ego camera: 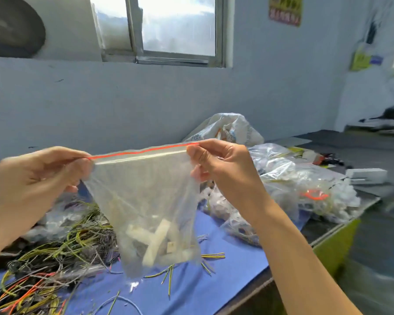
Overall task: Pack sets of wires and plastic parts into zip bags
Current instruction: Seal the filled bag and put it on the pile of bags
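I hold a clear zip bag [143, 192] with a red strip along its top up in the air above the table. My left hand [39, 176] pinches its top left corner. My right hand [223, 167] pinches the top right corner. Several white plastic parts [157, 242] lie at the bottom of the bag. Below and to the left, a heap of loose wires [55, 253] in yellow-green, grey and orange is spread over the blue table cover [214, 283].
A pile of filled clear bags [293, 185] lies on the table at the right, behind my right forearm. A white sack [228, 128] leans against the wall. A white box [366, 176] rests further right. The table's edge [266, 280] runs diagonally at lower right.
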Demonstrator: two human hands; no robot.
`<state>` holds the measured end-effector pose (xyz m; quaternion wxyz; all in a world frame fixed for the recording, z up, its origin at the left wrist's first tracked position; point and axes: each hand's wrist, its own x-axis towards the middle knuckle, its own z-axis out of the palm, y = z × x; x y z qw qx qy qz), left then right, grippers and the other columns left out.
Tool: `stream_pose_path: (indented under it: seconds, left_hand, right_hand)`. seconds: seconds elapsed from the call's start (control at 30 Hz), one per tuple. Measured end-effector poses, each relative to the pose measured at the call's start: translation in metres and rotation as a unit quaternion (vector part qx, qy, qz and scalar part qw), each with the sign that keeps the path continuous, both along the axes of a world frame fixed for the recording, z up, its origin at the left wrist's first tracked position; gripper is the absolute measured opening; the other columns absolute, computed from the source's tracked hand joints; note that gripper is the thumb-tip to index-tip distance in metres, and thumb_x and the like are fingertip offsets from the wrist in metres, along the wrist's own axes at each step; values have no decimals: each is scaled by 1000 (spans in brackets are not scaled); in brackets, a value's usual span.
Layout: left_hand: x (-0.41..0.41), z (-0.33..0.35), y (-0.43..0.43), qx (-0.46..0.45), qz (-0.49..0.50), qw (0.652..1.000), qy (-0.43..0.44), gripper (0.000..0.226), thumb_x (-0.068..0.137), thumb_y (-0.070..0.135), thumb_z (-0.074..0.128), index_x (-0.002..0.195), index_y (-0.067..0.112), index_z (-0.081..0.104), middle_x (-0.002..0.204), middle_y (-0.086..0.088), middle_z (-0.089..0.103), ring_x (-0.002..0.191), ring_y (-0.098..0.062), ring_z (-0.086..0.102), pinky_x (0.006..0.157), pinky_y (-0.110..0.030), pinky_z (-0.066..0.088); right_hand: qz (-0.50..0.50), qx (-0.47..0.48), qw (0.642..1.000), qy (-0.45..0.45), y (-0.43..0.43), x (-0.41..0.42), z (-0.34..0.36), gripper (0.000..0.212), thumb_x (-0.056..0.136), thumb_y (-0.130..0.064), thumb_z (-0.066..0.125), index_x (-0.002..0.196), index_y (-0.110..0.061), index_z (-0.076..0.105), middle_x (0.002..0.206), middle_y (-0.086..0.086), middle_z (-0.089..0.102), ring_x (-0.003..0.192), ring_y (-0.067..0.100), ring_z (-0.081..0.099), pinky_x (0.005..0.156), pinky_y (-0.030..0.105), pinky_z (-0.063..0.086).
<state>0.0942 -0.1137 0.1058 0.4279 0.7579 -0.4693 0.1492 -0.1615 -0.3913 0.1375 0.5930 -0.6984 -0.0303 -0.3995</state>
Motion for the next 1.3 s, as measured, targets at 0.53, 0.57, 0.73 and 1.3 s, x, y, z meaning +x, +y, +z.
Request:
stream_pose_path:
  seconds: [0.53,0.57,0.73,1.3]
  left_hand:
    - [-20,99,-290,-3,-22,984,174,16,94,13,63,103,1,71,73,-8,61,42,-3,57,46,-14,51]
    - [-14,111,-320,-14,-26,983,181,17,95,10,61,105,-2,68,75,-9,63,45,-4,61,55,-17,57]
    - [3,150,-436,-123,-38,975,180,9,96,17,57,98,15,66,65,0,69,78,-22,73,92,-44,56]
    - [25,-67,-490,127,-69,909,391,15,98,13,57,93,0,62,79,-11,59,56,-15,68,49,-22,55]
  right_hand:
    - [-126,100,981,106,-166,54,3,11,97,-18,61,95,-9,67,76,3,64,54,15,57,45,22,46]
    - [-166,90,976,106,-185,64,11,11,97,-19,61,94,-10,66,80,6,64,56,17,55,49,23,47]
    - [-294,37,951,91,-269,90,57,10,97,-21,60,91,-15,65,86,6,66,59,14,55,56,28,49]
    - [-382,-309,731,473,-320,94,-77,19,92,-10,52,104,-9,67,110,14,67,102,35,64,72,31,44]
